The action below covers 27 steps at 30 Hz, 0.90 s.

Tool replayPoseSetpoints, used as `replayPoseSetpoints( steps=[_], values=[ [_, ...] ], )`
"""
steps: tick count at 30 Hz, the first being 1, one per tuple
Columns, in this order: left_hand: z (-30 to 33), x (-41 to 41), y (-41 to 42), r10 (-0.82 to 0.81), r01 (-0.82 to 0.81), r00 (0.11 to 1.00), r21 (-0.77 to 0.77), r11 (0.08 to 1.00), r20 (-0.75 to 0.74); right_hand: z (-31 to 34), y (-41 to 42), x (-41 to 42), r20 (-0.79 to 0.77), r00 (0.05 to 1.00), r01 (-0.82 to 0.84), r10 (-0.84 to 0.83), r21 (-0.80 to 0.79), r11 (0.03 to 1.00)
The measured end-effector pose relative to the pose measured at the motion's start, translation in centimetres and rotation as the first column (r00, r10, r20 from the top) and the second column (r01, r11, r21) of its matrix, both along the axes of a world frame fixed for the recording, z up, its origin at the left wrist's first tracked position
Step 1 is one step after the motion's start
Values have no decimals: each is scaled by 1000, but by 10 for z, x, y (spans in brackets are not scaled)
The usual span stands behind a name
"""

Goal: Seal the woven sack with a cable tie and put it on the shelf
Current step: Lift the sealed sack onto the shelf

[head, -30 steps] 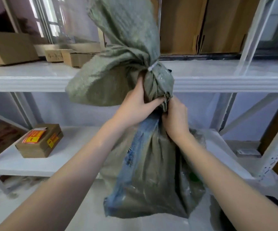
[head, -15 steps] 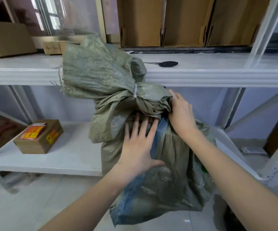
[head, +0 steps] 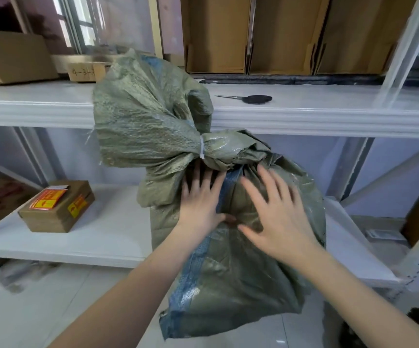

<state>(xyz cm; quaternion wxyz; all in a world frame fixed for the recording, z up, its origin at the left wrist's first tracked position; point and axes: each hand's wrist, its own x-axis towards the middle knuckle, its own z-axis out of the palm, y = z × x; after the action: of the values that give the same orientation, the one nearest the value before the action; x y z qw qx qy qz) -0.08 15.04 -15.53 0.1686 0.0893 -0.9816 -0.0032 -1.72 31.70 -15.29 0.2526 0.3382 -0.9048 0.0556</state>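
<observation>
A grey-green woven sack [head: 253, 259] with a blue stripe rests on the lower white shelf [head: 113, 237], its bottom hanging over the front edge. A white cable tie [head: 201, 147] cinches its neck, and the loose top flops to the left. My left hand [head: 201, 200] lies flat on the sack's front just below the tie, fingers spread. My right hand [head: 277, 217] is spread beside it on the sack's front, slightly blurred. Neither hand grips anything.
A small brown box with red and yellow labels [head: 56, 207] sits on the lower shelf to the left. On the upper shelf [head: 329, 116] lie black-handled scissors [head: 250, 98], with cardboard boxes [head: 216, 33] behind. White uprights and braces stand at right.
The sack has come down from in front of the upper shelf onto the lower shelf. Both hands let go of its neck and now lie flat on its front.
</observation>
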Motion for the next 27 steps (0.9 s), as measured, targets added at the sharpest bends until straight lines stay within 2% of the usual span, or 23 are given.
replayPoseSetpoints(
  steps=[3,9,11,13,14,15,16,18,20,23,27],
  values=[
    [0,-4,-1,3,-3,1000,11,1000,12,-23,-2,0,52,998,24,-34,179,983],
    [8,21,15,73,-72,997,-27,997,31,-20,-15,-12,77,997,-10,-5,197,980],
    [14,39,28,-89,88,976,-15,996,-196,-23,-16,-12,66,998,0,-12,179,984],
    [24,50,36,-295,265,834,-130,955,-466,-28,-16,-13,38,999,18,-23,132,991],
    [30,50,36,-358,295,784,-203,934,-507,-30,-16,-14,35,999,21,-26,122,992],
    [35,49,34,-381,288,791,-258,922,-478,-31,-16,-14,33,999,24,-28,131,991],
    [37,45,30,-362,257,842,-294,921,-400,-31,-15,-14,28,999,26,-30,145,989],
    [36,37,18,-247,184,956,-331,926,-160,-31,-15,-13,26,999,28,-32,151,988],
    [23,33,7,-136,126,991,-384,915,2,-30,-14,-12,41,998,38,-44,139,990],
    [-2,30,-3,-79,103,994,-404,909,75,-30,-14,-13,56,998,14,-22,140,990],
    [-19,19,-5,-33,56,997,-399,915,66,-29,-3,-11,94,995,-43,28,167,985]
  ],
)
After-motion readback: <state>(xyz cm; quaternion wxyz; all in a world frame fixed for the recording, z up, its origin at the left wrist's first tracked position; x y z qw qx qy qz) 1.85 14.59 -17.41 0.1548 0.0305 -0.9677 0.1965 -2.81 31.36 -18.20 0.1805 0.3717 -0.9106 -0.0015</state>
